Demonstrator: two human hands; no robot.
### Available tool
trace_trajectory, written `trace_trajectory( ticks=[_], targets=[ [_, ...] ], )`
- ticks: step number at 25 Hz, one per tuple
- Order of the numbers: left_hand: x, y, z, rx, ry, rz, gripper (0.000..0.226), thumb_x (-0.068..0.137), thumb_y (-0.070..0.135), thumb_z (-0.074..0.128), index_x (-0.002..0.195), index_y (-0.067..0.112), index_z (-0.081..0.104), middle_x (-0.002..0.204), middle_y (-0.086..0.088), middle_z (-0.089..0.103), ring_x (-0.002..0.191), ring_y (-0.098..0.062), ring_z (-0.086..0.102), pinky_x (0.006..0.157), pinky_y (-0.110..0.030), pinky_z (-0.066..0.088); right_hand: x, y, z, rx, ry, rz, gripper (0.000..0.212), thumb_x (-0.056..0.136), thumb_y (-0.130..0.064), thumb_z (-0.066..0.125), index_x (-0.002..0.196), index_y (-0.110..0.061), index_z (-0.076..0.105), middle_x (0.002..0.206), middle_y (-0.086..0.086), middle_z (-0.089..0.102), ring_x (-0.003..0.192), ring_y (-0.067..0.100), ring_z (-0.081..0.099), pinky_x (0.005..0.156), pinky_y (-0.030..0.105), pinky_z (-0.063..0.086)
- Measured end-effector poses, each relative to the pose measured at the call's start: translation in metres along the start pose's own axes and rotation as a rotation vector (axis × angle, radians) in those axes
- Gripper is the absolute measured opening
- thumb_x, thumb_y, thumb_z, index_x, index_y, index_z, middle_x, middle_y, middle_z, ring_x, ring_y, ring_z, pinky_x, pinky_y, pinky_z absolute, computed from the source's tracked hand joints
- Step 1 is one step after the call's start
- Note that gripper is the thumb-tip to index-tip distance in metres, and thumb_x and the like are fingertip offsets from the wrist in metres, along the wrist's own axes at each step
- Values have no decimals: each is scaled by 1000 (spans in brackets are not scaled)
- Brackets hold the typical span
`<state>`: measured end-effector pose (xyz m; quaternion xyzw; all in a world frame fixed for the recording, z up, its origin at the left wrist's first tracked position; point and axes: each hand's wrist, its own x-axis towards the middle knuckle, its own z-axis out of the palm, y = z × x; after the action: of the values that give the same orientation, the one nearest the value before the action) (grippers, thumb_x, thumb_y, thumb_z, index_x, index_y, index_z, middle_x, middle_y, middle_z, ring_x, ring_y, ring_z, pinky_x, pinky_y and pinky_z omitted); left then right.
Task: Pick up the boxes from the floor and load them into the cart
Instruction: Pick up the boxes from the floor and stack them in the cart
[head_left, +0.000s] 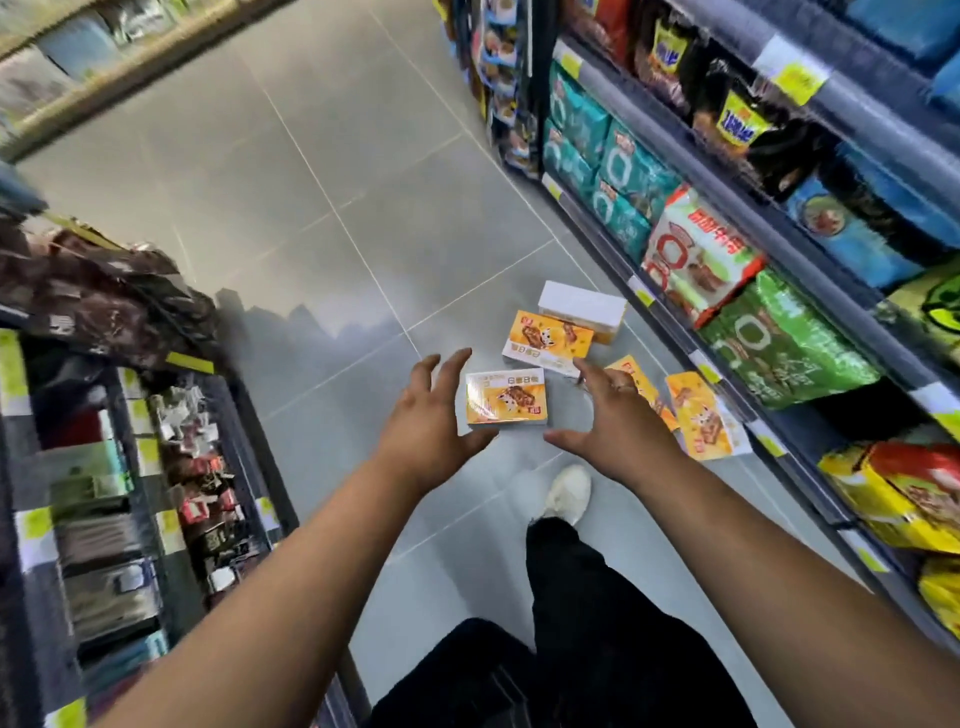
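Several orange-and-white snack boxes lie on the grey tiled floor by the right-hand shelving. The nearest box (506, 397) lies flat between my two hands. My left hand (431, 415) hovers at its left side with fingers spread, holding nothing. My right hand (613, 421) hovers at its right side, fingers also spread and empty. A second box (548, 340) lies just beyond, a white-topped box (582, 309) behind that. Two more boxes (698, 415) lie to the right, one partly hidden by my right hand. No cart is in view.
Store shelving (779, 244) packed with snack bags runs along the right. A rack of packaged goods (130, 467) stands at the left. My white shoe (569, 493) and dark trouser leg stand just below the boxes. The aisle floor (337, 182) stretches ahead.
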<state>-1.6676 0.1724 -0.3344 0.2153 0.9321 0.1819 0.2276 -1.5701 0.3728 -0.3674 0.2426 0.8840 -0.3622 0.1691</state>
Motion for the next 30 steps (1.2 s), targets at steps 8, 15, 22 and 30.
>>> trace_trajectory(
  ticks=[8, 15, 22, 30],
  targets=[
    [170, -65, 120, -35, -141, -163, 96, 79, 47, 73, 151, 37, 10, 158, -8, 3, 141, -36, 26, 109, -41, 33, 193, 67, 65, -15, -123, 116, 108, 72, -57, 75, 151, -39, 4, 154, 13, 20, 134, 34, 38, 101, 42, 43],
    [303, -164, 258, -54, -204, -215, 101, 77, 40, 77, 152, 32, 9, 156, -12, 11, 144, -36, 21, 112, -40, 29, 329, 160, 191, -35, -160, 221, 112, 71, -56, 77, 151, -40, 0, 155, 15, 16, 136, 36, 35, 103, 46, 41],
    [383, -282, 380, -24, -364, -332, 112, 69, 47, 81, 150, 45, 3, 151, -22, 24, 142, -37, 25, 113, -44, 30, 427, 242, 332, -31, -220, 321, 120, 67, -53, 81, 151, -40, -3, 147, 27, 25, 123, 42, 48, 95, 43, 43],
    [438, -325, 452, -118, -470, -503, 120, 55, 52, 88, 139, 63, 3, 128, -14, 46, 107, -36, 58, 94, -45, 51, 491, 277, 401, 62, -242, 305, 131, 64, -39, 87, 148, -45, -13, 149, 20, 24, 127, 32, 45, 98, 36, 41]
  ],
)
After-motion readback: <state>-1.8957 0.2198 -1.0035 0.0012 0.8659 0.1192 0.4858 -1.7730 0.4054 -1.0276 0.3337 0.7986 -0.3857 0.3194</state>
